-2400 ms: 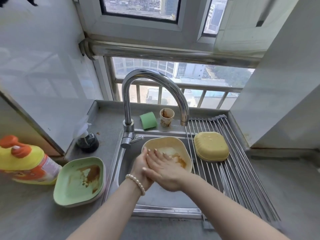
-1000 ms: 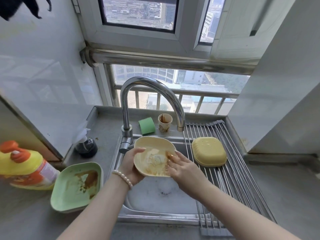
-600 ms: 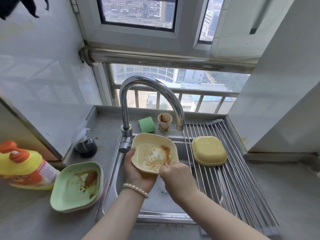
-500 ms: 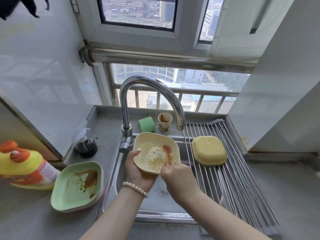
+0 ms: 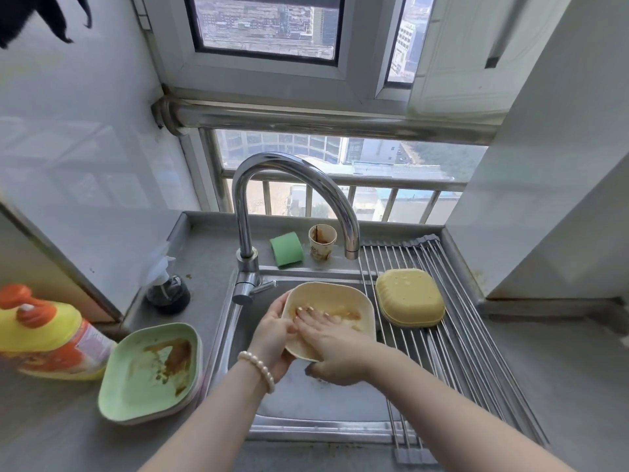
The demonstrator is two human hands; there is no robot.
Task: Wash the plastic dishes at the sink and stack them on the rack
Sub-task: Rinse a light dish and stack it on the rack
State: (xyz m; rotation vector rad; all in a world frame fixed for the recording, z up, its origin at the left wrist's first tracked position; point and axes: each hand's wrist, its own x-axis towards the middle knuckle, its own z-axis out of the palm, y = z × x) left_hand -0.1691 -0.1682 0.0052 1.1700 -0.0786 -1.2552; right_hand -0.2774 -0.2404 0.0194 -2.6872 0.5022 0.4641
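Observation:
Over the sink [image 5: 316,400] my left hand [image 5: 272,338] grips the left rim of a cream plastic dish [image 5: 343,301] smeared with brown sauce. My right hand [image 5: 326,338] lies flat inside it, fingers straight and pressed on the dish's bottom. A yellow dish [image 5: 410,301] sits upside down on the roll-up wire rack [image 5: 459,352] to the right. A dirty green plate [image 5: 149,369] rests on the counter to the left, on top of another plate.
The curved tap [image 5: 289,206] arches over the sink, its spout just above the dish. Behind it stand a green sponge [image 5: 287,249] and a stained paper cup [image 5: 322,241]. A yellow detergent bottle [image 5: 47,332] and a dark pump bottle [image 5: 168,291] sit at left.
My right hand went from rubbing the dish's near edge with curled fingers to lying flat inside it. The dish has tipped from upright to flatter and sunk a little into the sink.

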